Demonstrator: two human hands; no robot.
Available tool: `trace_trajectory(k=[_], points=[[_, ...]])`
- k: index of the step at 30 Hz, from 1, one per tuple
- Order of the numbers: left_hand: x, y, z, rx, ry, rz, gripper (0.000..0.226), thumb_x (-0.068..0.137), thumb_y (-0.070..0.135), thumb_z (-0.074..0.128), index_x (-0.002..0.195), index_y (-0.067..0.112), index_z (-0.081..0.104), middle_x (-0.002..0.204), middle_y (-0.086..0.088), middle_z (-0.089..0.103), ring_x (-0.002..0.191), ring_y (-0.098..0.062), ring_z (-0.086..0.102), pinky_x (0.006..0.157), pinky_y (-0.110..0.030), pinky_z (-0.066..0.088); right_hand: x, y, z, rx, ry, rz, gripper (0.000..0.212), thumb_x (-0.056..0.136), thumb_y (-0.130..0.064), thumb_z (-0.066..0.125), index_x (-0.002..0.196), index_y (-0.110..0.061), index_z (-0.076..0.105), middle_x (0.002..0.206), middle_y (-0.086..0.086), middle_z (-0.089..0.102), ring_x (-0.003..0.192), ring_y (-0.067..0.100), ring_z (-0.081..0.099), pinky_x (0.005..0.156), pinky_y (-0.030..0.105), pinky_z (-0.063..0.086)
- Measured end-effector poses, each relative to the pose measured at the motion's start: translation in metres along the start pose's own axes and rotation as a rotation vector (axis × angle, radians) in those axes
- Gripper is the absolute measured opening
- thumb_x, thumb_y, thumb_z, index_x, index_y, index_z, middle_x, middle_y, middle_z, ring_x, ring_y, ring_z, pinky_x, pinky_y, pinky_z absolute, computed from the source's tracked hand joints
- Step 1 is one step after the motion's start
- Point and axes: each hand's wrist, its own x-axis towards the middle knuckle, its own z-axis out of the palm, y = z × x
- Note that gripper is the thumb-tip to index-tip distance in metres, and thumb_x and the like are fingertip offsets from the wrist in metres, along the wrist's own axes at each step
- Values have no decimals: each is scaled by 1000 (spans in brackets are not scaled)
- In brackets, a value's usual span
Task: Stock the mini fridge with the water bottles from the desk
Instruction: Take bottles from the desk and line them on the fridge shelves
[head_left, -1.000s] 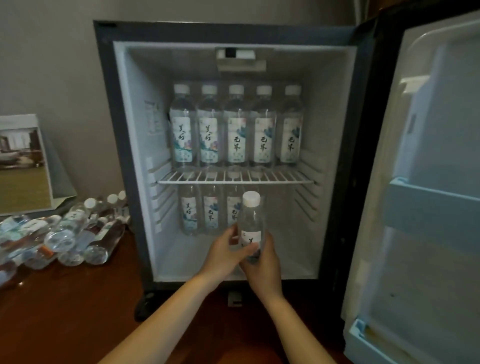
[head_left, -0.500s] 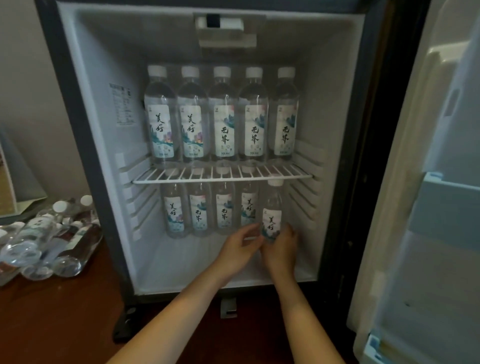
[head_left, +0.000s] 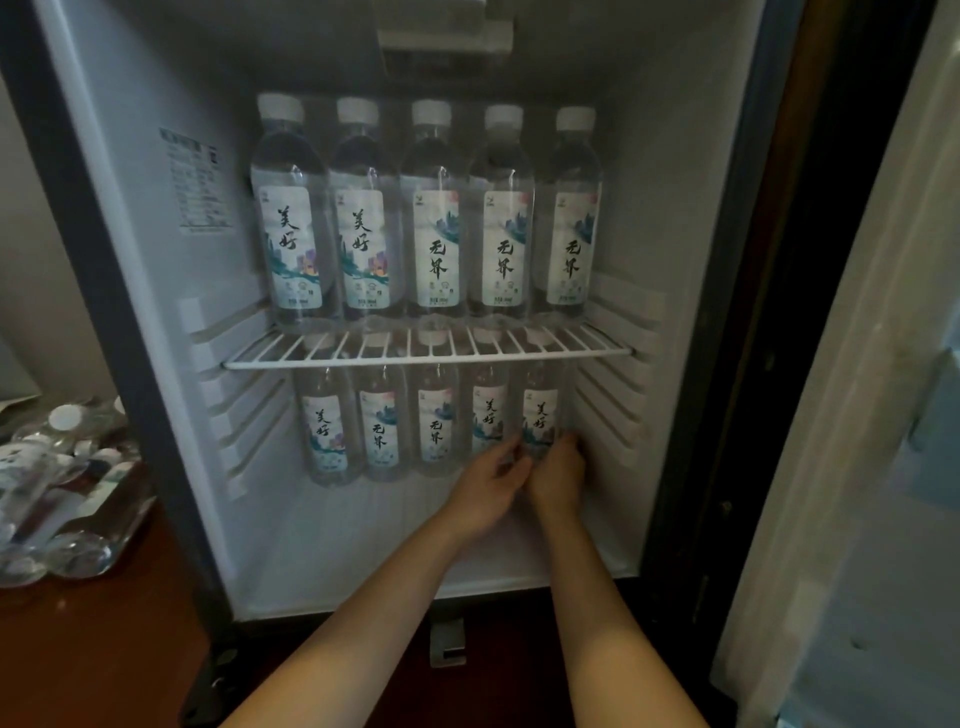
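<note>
Left hand (head_left: 493, 480) and right hand (head_left: 558, 475) are gripping the bottle (head_left: 540, 415) from either side, fingers curled round it. It is standing rightmost in the lower row of the fridge (head_left: 156, 322), under the wire shelf (head_left: 426, 358). Spare bottles (head_left: 67, 499) are lying on the tabletop (head_left: 104, 649).

The 10 water bottles (head_left: 501, 171) standing in the mini fridge (head_left: 85, 312) are clear glossy plastic with smooth white caps (head_left: 431, 113) and matt printed labels (head_left: 438, 249), the wire shelf (head_left: 426, 358) is white-coated metal, the fridge liner (head_left: 150, 332) is matt white plastic, and the worktop (head_left: 104, 649) is polished reddish-brown wood with a sheen.
</note>
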Motion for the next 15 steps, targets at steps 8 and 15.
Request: trace_trajectory(k=[8,15], points=[[11,-8,-13,-32,49,7,41,98,9,43,138,4,39,126,4,46,112,-3,41,74,6,33,16,-5,10,-38,-45,16,48,83,-21,69,119,2,47,122,22,57,113,35,56,86,36,46],[3,-7,-21,-50,112,5,33,96,7,44,128,4,51,114,0,54,102,-4,49,72,5,38,18,-4,13,-87,-59,15,47,87,-18,64,123,2,41,125,23,55,114,36,56,85,36,46]])
